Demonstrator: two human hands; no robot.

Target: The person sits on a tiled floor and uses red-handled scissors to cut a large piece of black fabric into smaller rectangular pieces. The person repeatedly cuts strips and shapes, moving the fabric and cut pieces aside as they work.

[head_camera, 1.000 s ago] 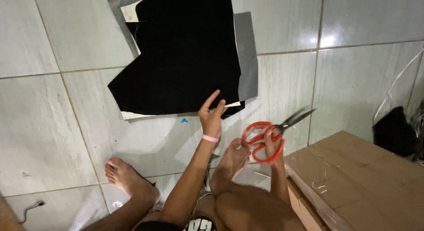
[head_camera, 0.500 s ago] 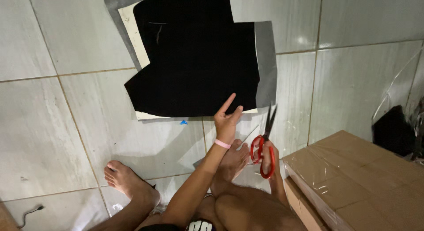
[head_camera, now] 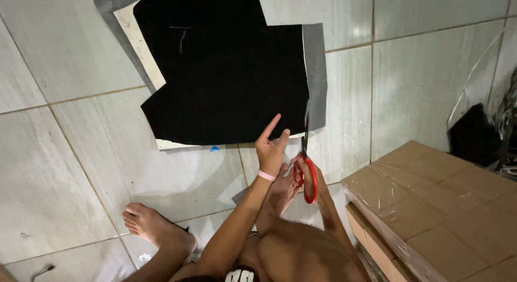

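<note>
While left hand (head_camera: 272, 147) presses black sheet (head_camera: 226, 82), fingers spread | right hand (head_camera: 312, 177) grips red scissors (head_camera: 307, 169), seemingly cutting.

- I see my left hand (head_camera: 272, 147) resting its fingertips on the near edge of the black sheet (head_camera: 226, 77), index finger raised.
- My right hand (head_camera: 311, 174) grips the red-handled scissors (head_camera: 307, 169), blades pointing up along the sheet's right edge, beside the grey backing sheet (head_camera: 315, 72).
- The sheets lie flat on the pale tiled floor (head_camera: 70, 152).
- My bare foot (head_camera: 153, 228) rests on the tiles at lower left.
- Film-wrapped cardboard boxes (head_camera: 441, 201) are stacked on my right.
</note>
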